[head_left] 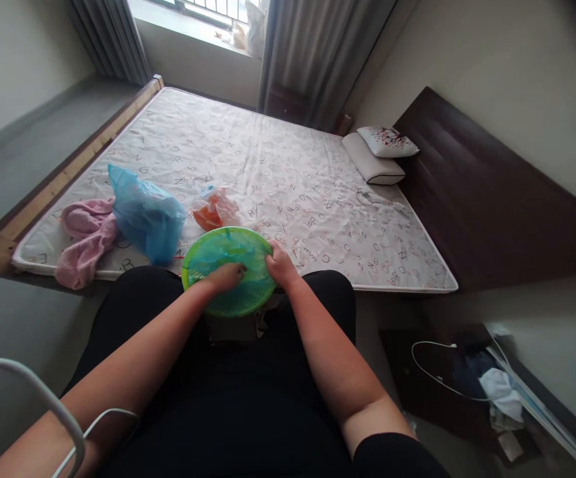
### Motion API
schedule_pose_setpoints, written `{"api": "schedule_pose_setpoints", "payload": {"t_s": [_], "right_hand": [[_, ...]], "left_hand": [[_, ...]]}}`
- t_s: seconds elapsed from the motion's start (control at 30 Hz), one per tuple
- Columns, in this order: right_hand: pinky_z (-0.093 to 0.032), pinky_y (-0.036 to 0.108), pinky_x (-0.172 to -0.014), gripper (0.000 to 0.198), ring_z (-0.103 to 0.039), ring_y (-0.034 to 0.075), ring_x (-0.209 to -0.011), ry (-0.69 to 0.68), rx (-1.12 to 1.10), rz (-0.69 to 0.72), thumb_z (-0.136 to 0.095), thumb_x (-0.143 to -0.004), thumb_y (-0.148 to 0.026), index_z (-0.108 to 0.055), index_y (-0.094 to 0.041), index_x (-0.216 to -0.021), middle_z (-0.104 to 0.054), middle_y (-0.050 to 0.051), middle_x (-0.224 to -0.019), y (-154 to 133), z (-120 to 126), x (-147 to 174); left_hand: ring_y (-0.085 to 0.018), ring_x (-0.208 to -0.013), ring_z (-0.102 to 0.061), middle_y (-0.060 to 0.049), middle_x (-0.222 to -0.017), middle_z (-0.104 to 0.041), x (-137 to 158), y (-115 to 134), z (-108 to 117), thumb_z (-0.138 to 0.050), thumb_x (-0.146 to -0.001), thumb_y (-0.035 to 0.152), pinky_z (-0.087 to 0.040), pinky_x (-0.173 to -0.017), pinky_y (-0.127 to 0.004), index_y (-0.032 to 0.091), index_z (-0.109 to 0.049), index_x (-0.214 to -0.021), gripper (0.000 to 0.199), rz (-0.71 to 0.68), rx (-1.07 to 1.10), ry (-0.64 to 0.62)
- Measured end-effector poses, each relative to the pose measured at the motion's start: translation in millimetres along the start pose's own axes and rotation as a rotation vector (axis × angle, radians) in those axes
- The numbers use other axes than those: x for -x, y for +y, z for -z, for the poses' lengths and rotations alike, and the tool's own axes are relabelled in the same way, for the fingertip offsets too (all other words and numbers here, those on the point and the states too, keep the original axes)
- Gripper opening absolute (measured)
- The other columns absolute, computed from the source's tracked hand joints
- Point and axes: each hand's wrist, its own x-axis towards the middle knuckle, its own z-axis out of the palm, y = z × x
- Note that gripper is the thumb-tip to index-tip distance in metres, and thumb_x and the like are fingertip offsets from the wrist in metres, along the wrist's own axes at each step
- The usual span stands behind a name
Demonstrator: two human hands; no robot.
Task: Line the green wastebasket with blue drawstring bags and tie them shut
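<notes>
The mattress (288, 172) spreads wide past its near edge; lower centre, the right hand (281, 265) grips one basket (235, 310) by its rim, left hand (228, 275) inside, hold unclear; two bags (151, 216) left of centre.

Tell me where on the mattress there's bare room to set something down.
The mattress is free between the small clear bag and the beige bolster pillow, and behind the bags toward the window. Its near left is crowded: pink cloth, blue plastic bag, with a green basket held alongside.

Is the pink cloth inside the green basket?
No, the pink cloth lies on the mattress beside the blue bag, outside the green basket.
</notes>
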Motion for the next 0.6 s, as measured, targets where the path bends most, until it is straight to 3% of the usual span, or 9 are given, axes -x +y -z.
{"api": "schedule_pose_setpoints", "payload": {"t_s": [0.17, 0.33, 0.47, 0.6], "right_hand": [[-0.047, 0.043, -0.119, 0.048, -0.061, 0.027, -0.135, -0.114, 0.025, 0.143, -0.052, -0.092, -0.017, -0.060, -0.025, -0.139, -0.066, 0.008, -0.144, -17.9, -3.6, 12.2], [-0.044, 0.043, -0.123, 0.048, -0.058, 0.027, -0.140, -0.086, 0.006, 0.186, -0.049, -0.094, -0.015, -0.060, -0.020, -0.141, -0.063, 0.011, -0.149, -26.4, 1.3, 17.2], [-0.048, 0.044, -0.119, 0.048, -0.062, 0.028, -0.133, -0.063, -0.019, 0.167, -0.048, -0.093, -0.014, -0.061, -0.020, -0.139, -0.067, 0.010, -0.143, -26.3, 1.4, 14.6], [-0.050, 0.043, -0.115, 0.047, -0.064, 0.027, -0.129, -0.084, -0.006, 0.137, -0.047, -0.093, -0.014, -0.061, -0.023, -0.137, -0.069, 0.008, -0.137, -27.4, -4.8, 13.8]], "left_hand": [[-0.035, -0.118, -0.070, -0.022, -0.123, -0.075, -11.3, -1.6, 8.7, -0.052, -0.103, 0.027, -0.051, -0.107, -0.042, 0.011, -0.074, -0.113, 0.029, 0.105, 0.049, 0.235], [-0.039, -0.132, -0.061, -0.026, -0.131, -0.067, -12.8, -5.2, 9.2, -0.064, -0.095, 0.016, -0.046, -0.116, -0.045, 0.007, -0.064, -0.121, 0.028, 0.193, 0.053, 0.401], [-0.041, -0.131, -0.061, -0.026, -0.126, -0.067, -7.2, -1.5, 5.8, -0.063, -0.091, 0.013, -0.044, -0.116, -0.052, 0.011, -0.064, -0.111, 0.021, 0.184, 0.054, 0.443], [-0.039, -0.102, -0.073, -0.017, -0.093, -0.073, -3.1, 1.6, -13.3, -0.068, -0.086, 0.025, -0.052, -0.103, -0.053, 0.020, -0.066, -0.082, 0.007, 0.146, 0.143, 0.350]]}}
